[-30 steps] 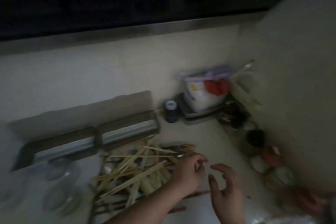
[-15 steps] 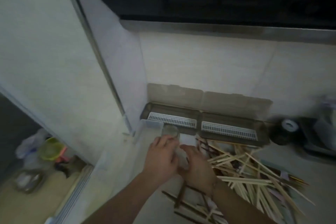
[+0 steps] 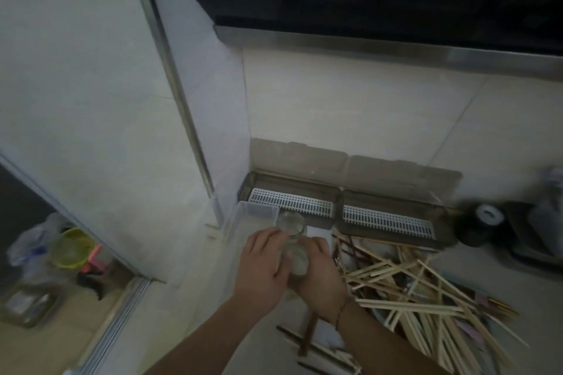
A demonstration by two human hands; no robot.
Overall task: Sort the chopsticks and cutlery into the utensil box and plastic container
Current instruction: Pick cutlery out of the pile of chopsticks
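Far right, a black roll (image 3: 483, 223) stood on the pale counter (image 3: 502, 280). Lower left, on the floor: a yellow-green bowl (image 3: 71, 248), a clear bag (image 3: 27, 245).

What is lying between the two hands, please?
In the head view, a clear glass jar sits between the left hand and right hand; both grip it.
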